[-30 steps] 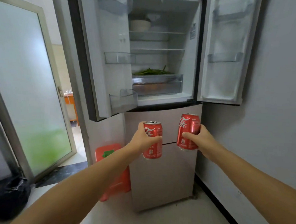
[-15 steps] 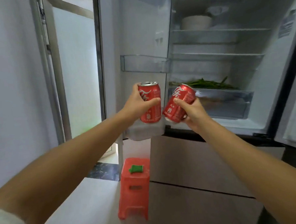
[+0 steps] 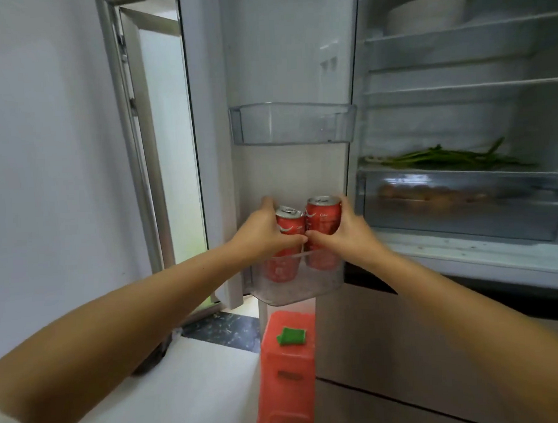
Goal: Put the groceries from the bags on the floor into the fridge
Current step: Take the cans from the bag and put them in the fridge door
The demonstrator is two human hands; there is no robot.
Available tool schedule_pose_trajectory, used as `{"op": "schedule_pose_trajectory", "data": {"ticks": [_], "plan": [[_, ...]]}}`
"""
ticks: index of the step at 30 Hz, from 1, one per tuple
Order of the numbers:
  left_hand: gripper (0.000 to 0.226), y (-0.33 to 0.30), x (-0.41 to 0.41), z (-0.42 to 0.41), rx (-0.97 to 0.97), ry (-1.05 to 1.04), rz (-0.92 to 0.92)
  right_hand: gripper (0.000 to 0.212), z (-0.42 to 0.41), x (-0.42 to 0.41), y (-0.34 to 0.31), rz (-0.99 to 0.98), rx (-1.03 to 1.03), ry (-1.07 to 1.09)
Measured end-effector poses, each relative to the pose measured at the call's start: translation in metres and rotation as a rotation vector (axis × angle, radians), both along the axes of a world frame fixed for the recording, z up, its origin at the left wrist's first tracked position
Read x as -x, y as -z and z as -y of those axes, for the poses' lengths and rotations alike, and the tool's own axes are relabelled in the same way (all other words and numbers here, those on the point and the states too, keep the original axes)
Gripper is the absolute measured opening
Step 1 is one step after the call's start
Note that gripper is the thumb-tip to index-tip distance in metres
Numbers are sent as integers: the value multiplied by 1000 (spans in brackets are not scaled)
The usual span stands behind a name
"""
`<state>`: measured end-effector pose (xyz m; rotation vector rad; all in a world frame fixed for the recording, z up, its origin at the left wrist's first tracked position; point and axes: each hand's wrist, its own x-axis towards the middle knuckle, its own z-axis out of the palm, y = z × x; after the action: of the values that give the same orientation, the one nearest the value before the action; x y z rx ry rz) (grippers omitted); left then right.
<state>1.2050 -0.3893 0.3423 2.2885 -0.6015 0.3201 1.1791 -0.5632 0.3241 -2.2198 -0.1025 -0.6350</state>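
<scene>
My left hand [image 3: 266, 234] and right hand [image 3: 343, 230] each grip a red aluminium drink can [image 3: 289, 225], [image 3: 323, 215], lowered side by side into the clear plastic lowest door bin [image 3: 294, 285] of the open fridge. Release remains; the bags are out of view, so I cannot tell what is left.

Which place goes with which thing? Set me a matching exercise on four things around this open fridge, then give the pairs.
Things:
1. two red drink cans
2. white ceramic bowl
3. long green vegetables
4. folded green cloth

Places:
A. on the red plastic stool
B. on the top fridge shelf
C. in the lowest clear door bin
D. on the cover above the clear crisper drawer

Pairs: 1-C, 2-B, 3-D, 4-A
</scene>
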Motion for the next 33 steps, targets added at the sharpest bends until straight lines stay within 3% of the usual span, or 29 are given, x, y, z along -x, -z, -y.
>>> {"op": "schedule_pose_trajectory", "data": {"ticks": [3,11,17,24,33], "plan": [[63,2,-1,-2,-97,15,28,81,5,-1,2,-21,109,18],[61,5,4,-1,-182,3,138,56,8,14,-3,-90,208,-71],[65,13,19,-7,-223,-41,217,65,10,41,-1,-104,183,-68],[63,71,78,-39,-91,-135,392,30,-21,86,39,273,191,-86],[32,139,159,-176,-114,-337,83,28,-162,101,113,-127,575,-441]]}}
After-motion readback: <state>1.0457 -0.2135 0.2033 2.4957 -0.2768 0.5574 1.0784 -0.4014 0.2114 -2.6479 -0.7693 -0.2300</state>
